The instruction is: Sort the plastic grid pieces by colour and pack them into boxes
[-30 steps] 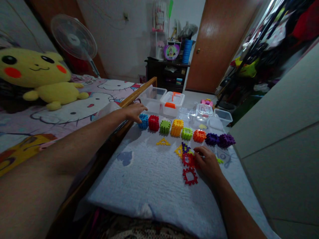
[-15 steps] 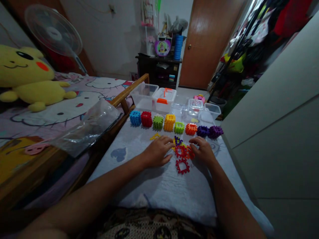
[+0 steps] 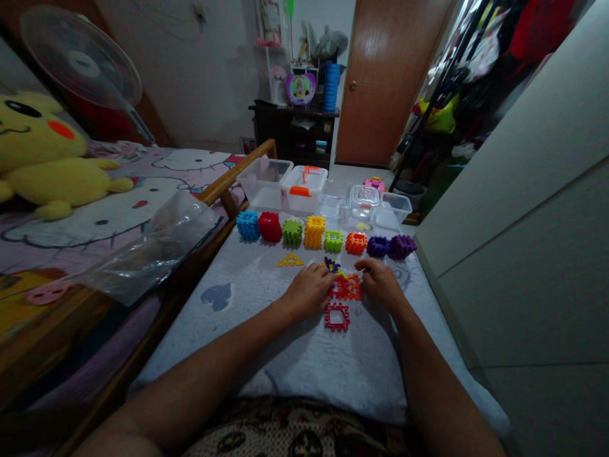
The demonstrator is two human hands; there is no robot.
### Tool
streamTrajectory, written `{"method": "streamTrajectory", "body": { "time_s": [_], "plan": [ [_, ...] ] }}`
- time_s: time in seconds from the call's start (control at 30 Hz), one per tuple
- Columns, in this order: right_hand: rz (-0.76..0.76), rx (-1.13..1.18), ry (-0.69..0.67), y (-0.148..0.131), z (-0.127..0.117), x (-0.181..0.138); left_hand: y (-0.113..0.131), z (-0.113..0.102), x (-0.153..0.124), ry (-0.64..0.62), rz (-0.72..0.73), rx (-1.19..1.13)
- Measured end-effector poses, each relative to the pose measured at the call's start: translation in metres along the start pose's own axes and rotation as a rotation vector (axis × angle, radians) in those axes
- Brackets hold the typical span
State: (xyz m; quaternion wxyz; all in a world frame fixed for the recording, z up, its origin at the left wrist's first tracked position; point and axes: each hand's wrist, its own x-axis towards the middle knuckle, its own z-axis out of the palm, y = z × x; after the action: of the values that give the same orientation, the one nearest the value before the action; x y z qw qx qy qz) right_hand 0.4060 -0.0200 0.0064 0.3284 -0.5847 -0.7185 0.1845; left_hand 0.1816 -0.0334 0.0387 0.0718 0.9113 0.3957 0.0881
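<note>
My left hand (image 3: pixel 310 291) lies with bent fingers over the left edge of a red square interlocking tile (image 3: pixel 339 289), its fingertips gripping that edge. An orange interlocking tile (image 3: pixel 354 287) sits right against the red one. To the right of it, my right hand (image 3: pixel 380 282) has loosely bent fingers lifted beside the tile, holding nothing that I can see. A dark purple piece (image 3: pixel 332 263) and bits of yellow lie just beyond the red tile, partly hidden by my left fingers. Nearer to me is a separate red square frame tile (image 3: pixel 337 317). A yellow triangular piece (image 3: pixel 290 259) lies beyond my left hand.
Stacks of tiles sorted by colour stand in a row, from the blue stack (image 3: pixel 248 226) to the purple stack (image 3: pixel 402 247). Behind them are clear plastic boxes (image 3: pixel 264 184). A wooden bed rail (image 3: pixel 228 184) borders the left; a white cabinet (image 3: pixel 533 266) borders the right.
My left hand has moved in onto the red tile. My right fingers have drawn back a little from the orange tile, which now sits squarely against the red one. The view has shifted slightly.
</note>
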Motion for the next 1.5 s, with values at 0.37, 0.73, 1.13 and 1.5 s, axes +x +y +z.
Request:
{"method": "streamTrajectory", "body": {
  "time_s": [0.37, 0.73, 1.13, 1.5],
  "plan": [
    [-0.074, -0.089, -0.1, -0.007, 0.005, -0.002, -0.012, 0.011, -0.003, 0.125, 0.016, -0.148],
    [-0.089, -0.055, -0.065, -0.011, 0.007, -0.002, 0.002, 0.001, -0.03, 0.026, 0.198, -0.269],
    [-0.12, -0.003, -0.075, -0.018, 0.007, -0.003, 0.002, 0.008, -0.032, 0.016, 0.198, -0.287],
    [-0.113, -0.017, -0.064, -0.015, 0.008, -0.001, -0.026, 0.0, -0.044, 0.104, 0.027, -0.279]
  ]
}}
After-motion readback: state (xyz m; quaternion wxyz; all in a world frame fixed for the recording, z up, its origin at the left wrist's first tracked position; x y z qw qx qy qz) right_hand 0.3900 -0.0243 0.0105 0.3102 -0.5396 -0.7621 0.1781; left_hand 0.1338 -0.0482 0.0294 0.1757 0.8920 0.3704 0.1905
